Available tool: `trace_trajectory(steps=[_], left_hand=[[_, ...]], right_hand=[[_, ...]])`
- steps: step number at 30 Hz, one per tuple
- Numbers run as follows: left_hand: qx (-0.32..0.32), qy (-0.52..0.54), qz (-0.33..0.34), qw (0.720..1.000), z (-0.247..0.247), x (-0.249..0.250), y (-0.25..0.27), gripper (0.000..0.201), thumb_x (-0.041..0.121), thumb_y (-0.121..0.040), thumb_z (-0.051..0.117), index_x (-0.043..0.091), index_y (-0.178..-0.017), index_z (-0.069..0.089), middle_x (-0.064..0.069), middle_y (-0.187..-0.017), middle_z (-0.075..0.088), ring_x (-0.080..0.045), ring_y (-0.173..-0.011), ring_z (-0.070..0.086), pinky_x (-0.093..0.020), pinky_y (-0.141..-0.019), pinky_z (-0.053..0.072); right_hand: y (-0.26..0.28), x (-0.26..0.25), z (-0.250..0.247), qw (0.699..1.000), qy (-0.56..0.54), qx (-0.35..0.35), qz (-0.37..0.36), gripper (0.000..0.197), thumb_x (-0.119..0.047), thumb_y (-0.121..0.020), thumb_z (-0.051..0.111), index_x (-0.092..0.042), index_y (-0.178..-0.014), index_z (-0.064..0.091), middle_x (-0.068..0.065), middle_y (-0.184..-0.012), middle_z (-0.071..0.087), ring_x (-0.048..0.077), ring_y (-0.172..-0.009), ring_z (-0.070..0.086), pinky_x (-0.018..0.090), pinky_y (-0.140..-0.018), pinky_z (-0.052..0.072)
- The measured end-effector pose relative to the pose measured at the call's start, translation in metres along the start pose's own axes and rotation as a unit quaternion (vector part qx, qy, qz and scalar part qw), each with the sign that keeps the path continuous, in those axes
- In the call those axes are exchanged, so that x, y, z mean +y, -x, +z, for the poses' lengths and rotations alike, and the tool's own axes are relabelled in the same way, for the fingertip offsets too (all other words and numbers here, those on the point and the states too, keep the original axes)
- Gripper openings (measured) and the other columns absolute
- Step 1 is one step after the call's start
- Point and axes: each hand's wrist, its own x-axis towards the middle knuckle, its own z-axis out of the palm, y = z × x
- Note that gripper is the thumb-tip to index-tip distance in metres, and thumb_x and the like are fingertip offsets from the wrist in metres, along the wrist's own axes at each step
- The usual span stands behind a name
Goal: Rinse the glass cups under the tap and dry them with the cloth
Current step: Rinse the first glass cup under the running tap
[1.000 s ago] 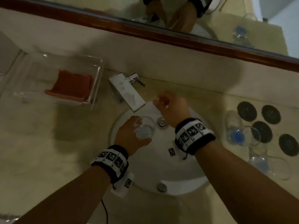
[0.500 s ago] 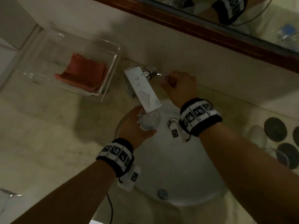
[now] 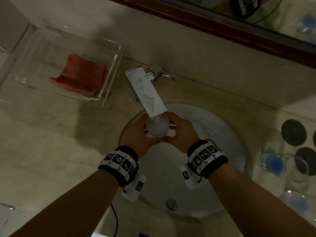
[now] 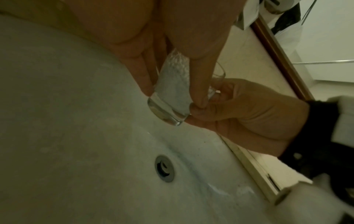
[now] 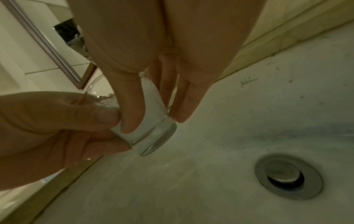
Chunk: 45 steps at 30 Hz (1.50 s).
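A clear glass cup [image 3: 157, 126] sits right under the flat chrome tap spout [image 3: 147, 93], over the white sink [image 3: 213, 134]. Water runs into it and looks white and frothy inside. My left hand [image 3: 145, 130] grips the cup from the left and my right hand [image 3: 172, 132] grips it from the right. In the left wrist view my fingers [image 4: 199, 84] wrap the glass cup [image 4: 170, 91] near its thick base. The right wrist view shows the glass cup [image 5: 153, 130] held the same way. The red cloth [image 3: 80, 76] lies folded in a clear tray [image 3: 118, 65] at the back left.
Two more glasses [image 3: 297, 166] stand on the counter to the right of the sink, beside black round coasters [image 3: 293, 132]. The tap lever [image 3: 164, 76] sticks out behind the spout. The drain [image 5: 287, 177] lies below the cup. A framed mirror runs along the back wall.
My right hand left the tap lever and came down onto the cup. Water now flows into the cup, which my left hand kept under the spout.
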Motion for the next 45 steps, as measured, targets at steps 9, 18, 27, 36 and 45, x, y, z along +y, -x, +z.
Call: trace_trajectory(steps=[9, 18, 27, 36, 45], left_hand=[[-0.031, 0.048, -0.048, 0.997, -0.006, -0.008, -0.005, 0.038, 0.035, -0.083, 0.079, 0.022, -0.116, 0.068, 0.001, -0.109, 0.075, -0.013, -0.096, 0.071, -0.03, -0.084, 0.058], [-0.046, 0.115, -0.239, 0.963, 0.01, -0.013, -0.008, 0.047, 0.045, -0.094, 0.062, 0.001, -0.078, 0.069, -0.009, -0.072, 0.071, -0.015, -0.064, 0.067, -0.016, -0.046, 0.054], [-0.038, 0.24, -0.216, 0.946, 0.003, 0.005, -0.012, 0.048, 0.023, -0.095, 0.066, 0.009, -0.138, 0.048, -0.017, -0.127, 0.066, -0.038, -0.112, 0.067, -0.041, -0.086, 0.059], [-0.053, 0.214, -0.183, 0.958, 0.002, -0.002, -0.012, 0.014, 0.022, -0.097, 0.064, 0.012, -0.105, 0.068, 0.0, -0.091, 0.077, -0.018, -0.086, 0.072, -0.034, -0.083, 0.058], [-0.054, 0.053, -0.059, 0.995, -0.008, -0.006, -0.009, 0.067, 0.002, -0.07, 0.087, 0.017, -0.126, 0.054, 0.021, -0.099, 0.055, 0.006, -0.088, 0.056, -0.016, -0.083, 0.051]], right_hand=[[-0.006, 0.015, 0.003, 0.988, -0.055, -0.046, 0.135, 0.072, -0.03, -0.078, 0.086, -0.013, -0.139, 0.053, 0.005, -0.121, 0.071, 0.02, -0.108, 0.07, 0.039, -0.095, 0.058], [-0.005, 0.026, 0.018, 0.942, -0.14, -0.051, 0.299, 0.053, -0.048, -0.09, 0.069, 0.004, -0.08, 0.072, 0.03, -0.093, 0.074, 0.042, -0.093, 0.074, 0.052, -0.091, 0.06], [-0.013, 0.02, 0.018, 0.956, -0.196, -0.019, 0.219, 0.066, -0.046, -0.074, 0.08, -0.011, -0.126, 0.062, 0.009, -0.118, 0.072, 0.025, -0.108, 0.071, 0.047, -0.098, 0.057], [-0.011, 0.013, 0.016, 0.97, -0.153, -0.009, 0.19, 0.069, -0.065, -0.059, 0.072, -0.019, -0.11, 0.07, 0.006, -0.109, 0.075, 0.024, -0.105, 0.072, 0.052, -0.096, 0.057], [-0.003, 0.01, 0.005, 0.977, -0.15, -0.039, 0.149, 0.068, 0.011, -0.073, 0.081, -0.018, -0.129, 0.055, -0.004, -0.122, 0.063, 0.022, -0.115, 0.066, 0.04, -0.095, 0.059]])
